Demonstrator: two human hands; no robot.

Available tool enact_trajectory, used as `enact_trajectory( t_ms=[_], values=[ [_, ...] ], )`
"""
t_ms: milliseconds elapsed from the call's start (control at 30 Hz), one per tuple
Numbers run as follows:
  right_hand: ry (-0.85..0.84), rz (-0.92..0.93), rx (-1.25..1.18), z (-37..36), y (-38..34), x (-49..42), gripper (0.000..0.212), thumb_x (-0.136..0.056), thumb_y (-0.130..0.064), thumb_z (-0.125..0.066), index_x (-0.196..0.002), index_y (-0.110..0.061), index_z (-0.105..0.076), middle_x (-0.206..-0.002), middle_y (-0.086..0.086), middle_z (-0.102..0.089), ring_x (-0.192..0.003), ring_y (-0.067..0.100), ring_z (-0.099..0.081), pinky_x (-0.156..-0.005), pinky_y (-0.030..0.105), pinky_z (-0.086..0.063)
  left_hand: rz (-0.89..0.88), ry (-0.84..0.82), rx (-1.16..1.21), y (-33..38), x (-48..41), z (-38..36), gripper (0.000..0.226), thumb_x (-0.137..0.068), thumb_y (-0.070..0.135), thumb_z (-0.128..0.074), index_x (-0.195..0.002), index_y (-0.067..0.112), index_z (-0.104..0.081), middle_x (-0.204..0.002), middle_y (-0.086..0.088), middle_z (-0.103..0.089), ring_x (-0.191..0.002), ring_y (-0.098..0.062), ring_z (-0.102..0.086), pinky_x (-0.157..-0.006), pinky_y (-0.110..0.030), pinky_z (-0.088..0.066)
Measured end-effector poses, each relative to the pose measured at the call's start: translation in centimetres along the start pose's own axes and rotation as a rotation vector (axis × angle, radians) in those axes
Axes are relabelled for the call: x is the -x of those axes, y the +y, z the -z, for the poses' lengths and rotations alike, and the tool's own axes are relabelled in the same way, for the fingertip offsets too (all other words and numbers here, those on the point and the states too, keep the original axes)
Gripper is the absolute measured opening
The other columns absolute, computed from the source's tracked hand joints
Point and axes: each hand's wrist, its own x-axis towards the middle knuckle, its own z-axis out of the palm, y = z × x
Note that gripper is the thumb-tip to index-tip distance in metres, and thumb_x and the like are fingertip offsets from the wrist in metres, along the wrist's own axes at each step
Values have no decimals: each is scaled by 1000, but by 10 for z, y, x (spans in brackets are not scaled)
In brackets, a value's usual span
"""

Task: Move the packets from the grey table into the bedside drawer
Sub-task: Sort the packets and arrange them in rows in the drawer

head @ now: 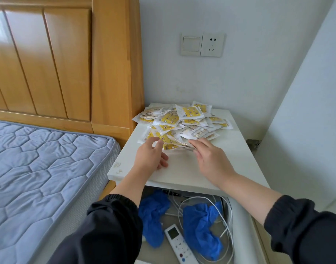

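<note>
A heap of several small white-and-yellow packets (182, 122) lies on the far half of the pale grey bedside table top (220, 168). My left hand (151, 156) rests at the heap's near left edge, fingers spread and touching the nearest packets. My right hand (209, 159) is at the near right edge, its fingers closed around a few thin packets (186, 145). Below the table top the drawer (239, 225) stands pulled out toward me.
The drawer holds two blue shoe covers (199, 225), white cables (226, 216) and a white remote control (179, 244). A bed with a blue quilted mattress (39, 168) and wooden headboard (68, 63) is on the left. White walls with a switch and socket (202, 44) close the back and right.
</note>
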Motion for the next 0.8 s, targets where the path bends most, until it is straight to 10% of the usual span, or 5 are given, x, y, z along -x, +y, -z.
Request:
enact_trajectory(
  t_ms=[167, 333, 467, 667, 800],
  values=[
    [-67, 24, -89, 0, -4, 6, 28, -80, 8, -61, -102, -9, -57, -84, 9, -70, -70, 29, -67, -56, 37, -54, 149, -64, 391, 3, 3, 9, 64, -97, 34, -54, -149, 9, -27, -90, -16, -67, -63, -21, -71, -56, -26, -56],
    [-91, 303, 29, 1, -22, 5, 24, -84, 1, -45, -97, 2, -66, -103, 15, -71, -95, 28, -69, -79, 33, -57, 87, -23, 266, -2, 5, 12, 120, -50, 76, -75, -147, 19, -35, -135, -10, -54, -105, -22, -64, -89, -35, -54],
    [-37, 422, 78, 2, -27, -8, 28, -86, 3, -43, -108, 2, -60, -110, 17, -69, -107, 26, -65, -96, 30, -49, 158, -26, 574, -2, 5, 17, 70, -84, 9, -70, -144, 2, -34, -109, -14, -63, -65, -20, -71, -49, -19, -51],
    [-110, 540, 241, -7, -21, -18, 25, -90, -12, -57, -110, -1, -67, -127, 13, -62, -123, 25, -56, -102, 35, -46, 173, -67, 956, -12, 1, 27, 19, -88, -5, -57, -107, -3, -61, -105, -19, -68, -87, -24, -70, -85, -37, -57],
    [-224, 466, 283, 1, 1, -23, 44, -93, -33, -50, -121, -1, -61, -137, 16, -53, -128, 28, -49, -109, 38, -37, 210, -26, 1017, -17, -8, 29, 30, -95, -1, -51, -123, 4, -57, -121, -18, -65, -111, -31, -63, -97, -51, -48]
  ],
)
